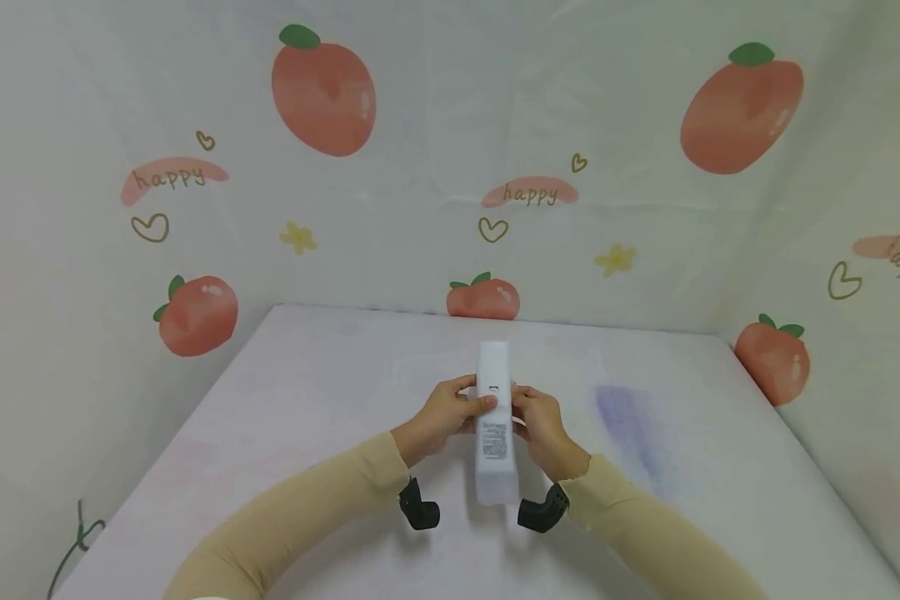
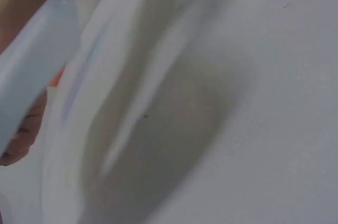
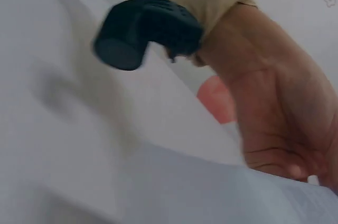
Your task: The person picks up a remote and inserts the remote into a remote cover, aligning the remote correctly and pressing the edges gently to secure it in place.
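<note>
box [image 1: 496, 442] in fingers [image 1: 461, 383] (fruit-print backdrop [image 1: 427, 167] beyond)

Both forearms [image 1: 292, 518] [image 1: 660, 527] angle inward — hands [image 1: 441, 415] [image 1: 543, 423] close together, left thumb [image 1: 482, 406] extended.

Smooth plastic among cloth and matt surfaces

The long white box [image 1: 495, 481] looks like smooth plastic, with a soft satin sheen rather than a hard gloss; its block of fine print [image 1: 494, 442] looks flat. The two sleeves, left [image 1: 307, 508] and right [image 1: 652, 525], are matt cloth, lightly wrinkled. Both wrist cameras, left [image 1: 422, 510] and right [image 1: 542, 512], look like dull, hard black plastic. The counter [image 1: 322, 358] has a pale matt face, finely grained up close. The printed backdrop [image 1: 427, 108] is thin, creased sheeting, cloth or plastic, I cannot tell which
</note>
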`<state>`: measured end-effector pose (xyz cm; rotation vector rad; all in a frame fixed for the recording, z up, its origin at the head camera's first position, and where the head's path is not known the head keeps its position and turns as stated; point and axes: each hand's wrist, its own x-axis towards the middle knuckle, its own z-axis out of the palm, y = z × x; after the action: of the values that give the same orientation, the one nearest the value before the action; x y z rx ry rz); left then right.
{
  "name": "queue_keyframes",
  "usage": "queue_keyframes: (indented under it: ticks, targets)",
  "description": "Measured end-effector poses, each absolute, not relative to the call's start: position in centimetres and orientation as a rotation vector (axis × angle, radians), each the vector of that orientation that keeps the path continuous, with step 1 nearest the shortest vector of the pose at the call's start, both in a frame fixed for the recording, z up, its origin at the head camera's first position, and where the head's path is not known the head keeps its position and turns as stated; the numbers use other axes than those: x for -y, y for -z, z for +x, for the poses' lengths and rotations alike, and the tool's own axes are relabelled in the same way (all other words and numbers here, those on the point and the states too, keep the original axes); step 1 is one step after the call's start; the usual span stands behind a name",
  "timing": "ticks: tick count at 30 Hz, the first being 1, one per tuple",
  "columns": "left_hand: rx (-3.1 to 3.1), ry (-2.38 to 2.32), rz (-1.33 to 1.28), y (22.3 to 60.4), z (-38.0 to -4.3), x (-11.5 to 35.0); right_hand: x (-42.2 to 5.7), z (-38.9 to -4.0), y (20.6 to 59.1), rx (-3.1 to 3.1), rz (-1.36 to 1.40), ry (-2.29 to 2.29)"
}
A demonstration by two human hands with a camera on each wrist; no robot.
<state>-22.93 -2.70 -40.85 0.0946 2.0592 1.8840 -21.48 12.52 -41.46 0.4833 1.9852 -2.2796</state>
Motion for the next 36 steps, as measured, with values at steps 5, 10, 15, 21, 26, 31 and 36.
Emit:
queue_keyframes:
  ticks: [5,10,15,21,26,31,36]
  targets:
    - [-2.139,-1.937,0.139,41.2,-23.4,2.9,-12.5,-20.8,41.6,-2.048,0.337,2.277]
    - [-2.218,-1.864,0.222,41.3,-23.1,3.0,-12.5,-20.6,41.4,-2.072,0.184,2.172]
    - [-2.138,-1.917,0.223,41.2,-22.7,3.2,-13.0,-20.8,40.9,-2.034,0.157,2.151]
    - [-1.938,-2.097,0.102,41.5,-22.6,3.6,-13.9,-21.2,40.4,-1.979,0.177,2.209]
    - [-1.915,-2.09,0.067,41.8,-22.5,3.4,-14.2,-21.0,40.3,-1.984,0.086,2.179]
    - [-1.929,-2.117,0.021,41.3,-22.4,3.0,-14.1,-20.6,40.0,-2.024,-0.001,2.126]
    - [-1.968,-2.099,-0.051,40.4,-22.9,2.8,-14.1,-20.1,39.5,-1.97,-0.027,2.12]
